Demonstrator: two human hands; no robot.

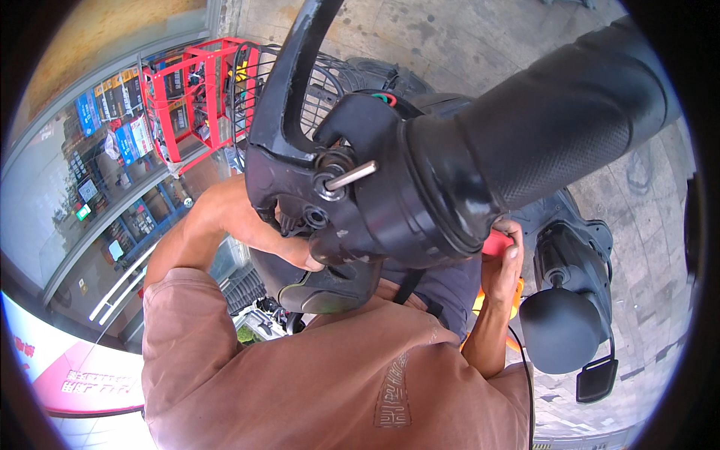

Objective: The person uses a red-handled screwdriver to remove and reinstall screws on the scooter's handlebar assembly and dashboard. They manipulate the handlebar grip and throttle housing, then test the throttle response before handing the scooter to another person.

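Close in front of me, a black scooter handlebar grip [577,112] crosses the upper right, joined to a black brake lever [296,75] and its housing. A bare metal pin [351,177] sticks out of the housing. My left hand [289,250] reaches behind the housing; its thumb tip shows beside a black rounded cover [330,289], but most of its fingers are hidden. Below the grip's inner end, my right hand [504,266] has its fingers curled round a red piece [495,243], partly hidden by the handlebar. Something orange [517,296] shows behind that wrist.
A red metal rack [180,112] filled with parts stands at the upper left, next to a black wire basket [319,86]. Glass shop doors [45,217] and boxes [112,101] are on the left. A dark rounded scooter part [559,330] sits at right over paving [645,292].
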